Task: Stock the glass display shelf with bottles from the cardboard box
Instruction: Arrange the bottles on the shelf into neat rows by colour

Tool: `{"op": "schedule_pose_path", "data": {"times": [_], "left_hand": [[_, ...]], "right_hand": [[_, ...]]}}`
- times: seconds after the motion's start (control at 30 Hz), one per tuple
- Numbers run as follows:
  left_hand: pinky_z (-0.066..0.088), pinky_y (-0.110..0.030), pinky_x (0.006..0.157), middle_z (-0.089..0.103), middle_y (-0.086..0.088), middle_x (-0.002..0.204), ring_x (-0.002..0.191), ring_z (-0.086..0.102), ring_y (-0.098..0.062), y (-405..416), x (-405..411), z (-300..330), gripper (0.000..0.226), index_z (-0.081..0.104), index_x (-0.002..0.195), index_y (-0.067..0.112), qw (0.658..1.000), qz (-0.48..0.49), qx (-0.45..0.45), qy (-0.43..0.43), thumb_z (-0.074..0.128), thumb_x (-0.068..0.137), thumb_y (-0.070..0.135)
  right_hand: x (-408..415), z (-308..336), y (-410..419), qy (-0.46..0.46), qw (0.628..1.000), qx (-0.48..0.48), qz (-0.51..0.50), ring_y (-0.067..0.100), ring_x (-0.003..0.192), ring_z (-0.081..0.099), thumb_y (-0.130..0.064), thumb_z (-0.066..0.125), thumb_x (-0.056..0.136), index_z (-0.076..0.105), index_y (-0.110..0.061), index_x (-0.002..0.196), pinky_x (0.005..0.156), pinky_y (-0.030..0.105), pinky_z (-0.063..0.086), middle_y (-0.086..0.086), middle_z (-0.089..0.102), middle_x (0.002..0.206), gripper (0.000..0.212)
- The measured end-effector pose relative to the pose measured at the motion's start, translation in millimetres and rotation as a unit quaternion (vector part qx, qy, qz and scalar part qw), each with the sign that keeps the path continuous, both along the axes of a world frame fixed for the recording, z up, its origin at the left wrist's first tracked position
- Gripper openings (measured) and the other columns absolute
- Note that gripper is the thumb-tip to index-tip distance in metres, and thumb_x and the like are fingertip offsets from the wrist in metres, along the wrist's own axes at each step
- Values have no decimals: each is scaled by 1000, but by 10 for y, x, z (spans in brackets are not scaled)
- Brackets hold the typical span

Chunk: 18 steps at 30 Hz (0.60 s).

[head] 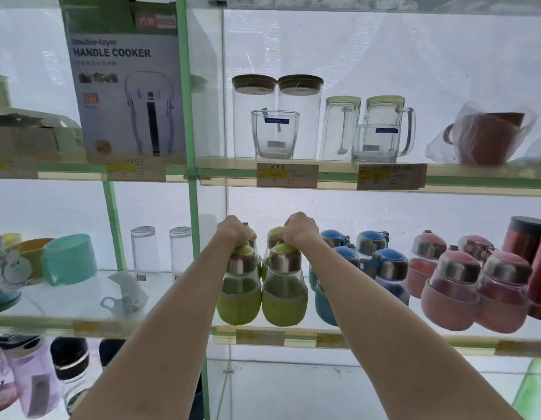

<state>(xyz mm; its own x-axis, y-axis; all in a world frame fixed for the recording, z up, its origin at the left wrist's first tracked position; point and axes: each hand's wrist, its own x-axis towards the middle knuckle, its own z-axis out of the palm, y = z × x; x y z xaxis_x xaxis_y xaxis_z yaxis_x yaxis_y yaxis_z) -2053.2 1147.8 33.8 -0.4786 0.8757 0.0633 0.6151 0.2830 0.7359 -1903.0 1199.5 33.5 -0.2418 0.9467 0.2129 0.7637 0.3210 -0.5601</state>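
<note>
**Backlit glass shelving, both hands on green bottles**

Glass shelves in a green frame stand against a bright white backing, and both arms reach up to the middle shelf (293, 331). Near its front edge two green bottles stand side by side, touching. The left hand (234, 233) curls over the cap of the left green bottle (239, 287), and the right hand (300, 228) grips the cap of the right green bottle (285, 291). More green caps show just behind them, partly hidden by the hands.

To the right on the same shelf stand the blue bottles (381, 268), then the pink bottles (463, 291), and at the far edge dark red flasks (532, 256). On the shelf above sit lidded glass jars (278, 107), tumblers and a handled glass mug (390, 122). A box (126, 95) printed "HANDLE COOKER" stands upper left. The left bay holds a teal cup (69, 259) and clear glasses (143, 250).
</note>
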Motion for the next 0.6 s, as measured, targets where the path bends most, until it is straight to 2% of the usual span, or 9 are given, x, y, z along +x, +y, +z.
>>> {"op": "schedule_pose_path", "data": {"times": [0.1, 0.13, 0.2, 0.27, 0.4, 0.47, 0.53, 0.6], "left_hand": [[43, -24, 51, 57, -6, 78, 66, 55, -17, 76, -21, -47, 24, 57, 72, 11, 1000, 8, -2, 8, 74, 87, 19], [42, -24, 50, 57, -5, 77, 66, 54, -16, 85, -24, -56, 25, 56, 72, 12, 1000, 9, -5, 9, 73, 87, 19], [39, -23, 50, 54, -4, 76, 65, 52, -15, 86, -29, -56, 26, 53, 75, 13, 1000, 7, -5, 12, 72, 89, 22], [38, -23, 50, 54, -3, 77, 66, 52, -14, 83, -29, -49, 23, 53, 83, 12, 1000, 5, 2, 15, 71, 91, 24], [37, -22, 50, 55, -2, 79, 67, 53, -15, 63, -19, -47, 18, 55, 92, 12, 1000, -4, 0, 26, 68, 93, 24], [37, -22, 51, 55, -2, 79, 67, 53, -15, 63, -22, -45, 18, 55, 93, 12, 999, -9, 1, 31, 68, 93, 24], [38, -22, 52, 54, -2, 79, 68, 52, -14, 65, -22, -43, 17, 55, 94, 12, 999, -12, 0, 31, 68, 93, 24], [38, -22, 52, 54, -2, 80, 68, 52, -14, 74, -31, -52, 18, 54, 96, 12, 999, -15, -1, 33, 68, 93, 23]], "right_hand": [[-21, 69, 75, -57, 998, 1, 13, 18, 79, 63, -28, 77, 86, 64, -9, 89, 57, 22, 45, 5, 66, 86, 23], [-6, 101, 81, -73, 997, -7, 16, 20, 85, 65, -26, 76, 88, 65, -7, 96, 62, 24, 52, 7, 67, 92, 23], [40, 158, 96, -92, 995, -34, 34, 23, 98, 65, -23, 76, 88, 65, -5, 114, 82, 32, 60, 10, 67, 109, 34], [98, 217, 75, -82, 993, -62, 66, 26, 108, 62, -19, 77, 88, 63, -9, 125, 90, 37, 59, 10, 63, 121, 41], [112, 328, 58, -105, 984, -97, 102, 26, 117, 58, -15, 74, 89, 59, -15, 133, 95, 39, 57, 8, 56, 133, 46], [62, 335, 64, -109, 983, -109, 97, 26, 114, 61, -30, 77, 87, 62, -12, 127, 93, 40, 58, 8, 61, 128, 46], [-6, 282, 53, -118, 986, -100, 67, 26, 100, 66, -49, 82, 77, 65, -9, 105, 86, 38, 60, 8, 67, 108, 51], [-76, 207, 53, -140, 987, -60, 45, 23, 86, 65, -50, 85, 73, 59, -11, 84, 76, 33, 57, 6, 65, 89, 48]]}}
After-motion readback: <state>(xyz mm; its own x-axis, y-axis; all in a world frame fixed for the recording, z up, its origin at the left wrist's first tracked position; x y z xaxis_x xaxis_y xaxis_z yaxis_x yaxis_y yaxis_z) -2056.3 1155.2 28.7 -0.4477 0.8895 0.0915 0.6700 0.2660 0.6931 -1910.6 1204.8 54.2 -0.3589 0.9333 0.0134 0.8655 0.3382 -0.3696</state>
